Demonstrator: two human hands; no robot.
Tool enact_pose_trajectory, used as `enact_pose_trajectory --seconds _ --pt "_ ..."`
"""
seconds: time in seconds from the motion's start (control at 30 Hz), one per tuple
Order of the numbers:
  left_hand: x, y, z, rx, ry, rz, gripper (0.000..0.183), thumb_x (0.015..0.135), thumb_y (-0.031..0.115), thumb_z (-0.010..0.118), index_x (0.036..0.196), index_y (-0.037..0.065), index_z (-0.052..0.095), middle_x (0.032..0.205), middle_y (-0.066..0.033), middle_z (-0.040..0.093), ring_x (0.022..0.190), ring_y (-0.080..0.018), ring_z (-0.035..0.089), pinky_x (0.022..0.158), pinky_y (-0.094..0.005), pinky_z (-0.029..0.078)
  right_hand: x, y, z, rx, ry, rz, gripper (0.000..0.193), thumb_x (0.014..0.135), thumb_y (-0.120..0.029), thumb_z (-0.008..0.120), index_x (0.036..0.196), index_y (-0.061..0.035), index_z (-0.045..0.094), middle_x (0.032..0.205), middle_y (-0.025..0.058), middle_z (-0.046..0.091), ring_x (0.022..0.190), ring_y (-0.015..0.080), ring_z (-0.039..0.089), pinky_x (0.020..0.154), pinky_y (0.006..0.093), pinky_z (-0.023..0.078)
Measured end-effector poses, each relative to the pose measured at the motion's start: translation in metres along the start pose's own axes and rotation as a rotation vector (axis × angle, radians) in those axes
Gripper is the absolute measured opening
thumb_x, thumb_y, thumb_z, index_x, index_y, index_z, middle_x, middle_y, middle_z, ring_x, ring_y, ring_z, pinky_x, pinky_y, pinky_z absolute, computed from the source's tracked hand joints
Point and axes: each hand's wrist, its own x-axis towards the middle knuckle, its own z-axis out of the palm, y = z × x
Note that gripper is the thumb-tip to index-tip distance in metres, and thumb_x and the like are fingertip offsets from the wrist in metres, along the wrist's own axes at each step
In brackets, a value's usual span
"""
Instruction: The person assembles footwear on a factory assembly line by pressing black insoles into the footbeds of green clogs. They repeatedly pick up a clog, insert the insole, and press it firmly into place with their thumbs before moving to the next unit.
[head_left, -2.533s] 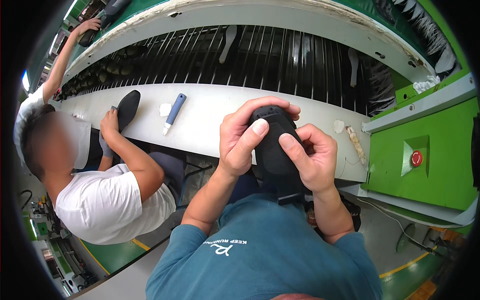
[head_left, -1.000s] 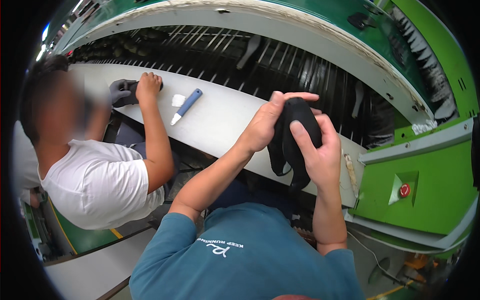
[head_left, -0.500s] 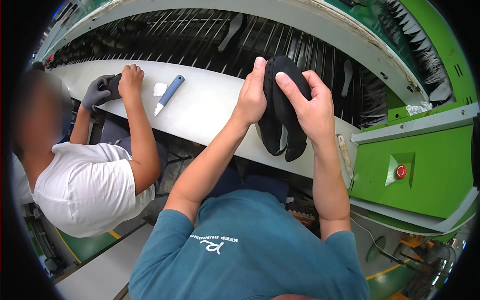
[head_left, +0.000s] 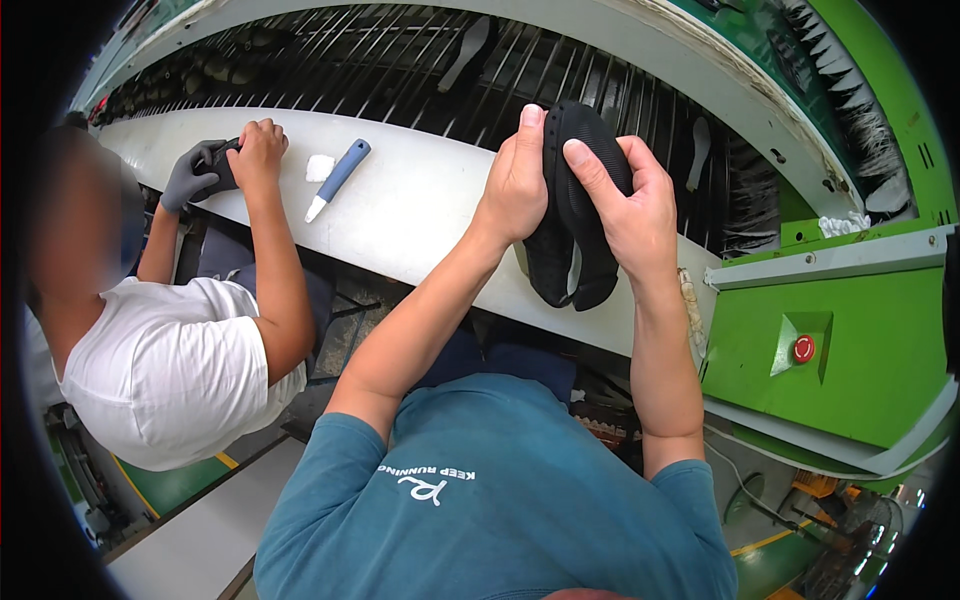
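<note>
A black shoe upper (head_left: 570, 225) with a ribbed fabric toe is raised over the white table, its toe end pointing away from me. My left hand (head_left: 515, 188) is closed on its left edge, the thumb pointing up along the side. On the other side, my right hand (head_left: 643, 208) grips it, with the thumb pressed on top and the fingers mostly hidden behind. At the near end the upper splits into two flaps, and a pale strip shows between them.
The white table (head_left: 420, 200) holds a blue-handled, white-tipped tool (head_left: 340, 180) and a white wad (head_left: 320, 167). Beyond lies a metal-rod conveyor (head_left: 370, 85) bearing shoe parts. Left, a co-worker handles a dark piece (head_left: 222, 172). A green machine (head_left: 850, 380) with a red button stands right.
Both hands and the upper have shifted slightly right and away from me, and the upper has turned a little, showing more of its ribbed face. My grip stays the same.
</note>
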Motion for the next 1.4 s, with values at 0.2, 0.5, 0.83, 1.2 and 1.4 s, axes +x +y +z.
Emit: enact_pose_trajectory --seconds 0.2,0.5,0.83,1.2,1.4 --pt "-0.007 -0.006 0.002 0.210 0.018 0.164 0.059 0.121 0.048 0.039 0.119 -0.004 0.067 0.100 -0.0125 0.074 0.094 -0.0190 0.067 0.087 -0.0344 0.054 -0.005 0.004 -0.002 0.039 -0.010 -0.018 0.041 0.098 -0.037 0.090 0.096 -0.0002 0.071 0.081 0.0030 0.073 0.075 0.0072 0.064 0.067 0.0278 0.053" --pt "-0.052 0.015 -0.018 0.178 -0.085 0.173 0.073 0.112 0.060 0.049 0.137 -0.008 0.060 0.121 -0.0236 0.075 0.110 -0.0294 0.075 0.099 -0.0397 0.060 -0.052 0.003 -0.009 0.173 -0.159 -0.029 0.034 0.104 -0.031 0.084 0.104 -0.0012 0.068 0.086 0.0028 0.073 0.078 0.0070 0.066 0.071 0.0267 0.055" --pt "-0.101 0.046 -0.029 0.097 0.026 0.152 0.062 0.108 0.046 0.064 0.133 -0.010 0.062 0.116 -0.0305 0.079 0.106 -0.0351 0.080 0.097 -0.0457 0.064 -0.092 0.014 0.013 0.070 -0.133 -0.366 0.024 0.104 -0.024 0.083 0.099 -0.0041 0.070 0.080 0.0073 0.071 0.065 0.0182 0.067 0.060 0.0319 0.052" --pt "-0.119 0.038 -0.043 0.052 -0.004 0.260 0.044 0.104 0.024 0.072 0.124 -0.014 0.065 0.111 -0.0340 0.078 0.108 -0.0453 0.079 0.097 -0.0578 0.066 -0.102 0.005 0.023 0.068 -0.127 -0.337 0.023 0.097 -0.020 0.088 0.093 -0.0045 0.071 0.079 0.0097 0.073 0.065 0.0234 0.072 0.058 0.0349 0.054" --pt "-0.126 0.039 -0.038 0.009 0.008 0.264 0.041 0.105 0.023 0.071 0.121 -0.014 0.066 0.109 -0.0351 0.077 0.105 -0.0464 0.079 0.099 -0.0625 0.064 -0.109 0.001 0.021 0.085 -0.128 -0.302 0.025 0.095 -0.019 0.090 0.089 -0.0043 0.070 0.077 0.0109 0.072 0.063 0.0247 0.071 0.057 0.0360 0.053"
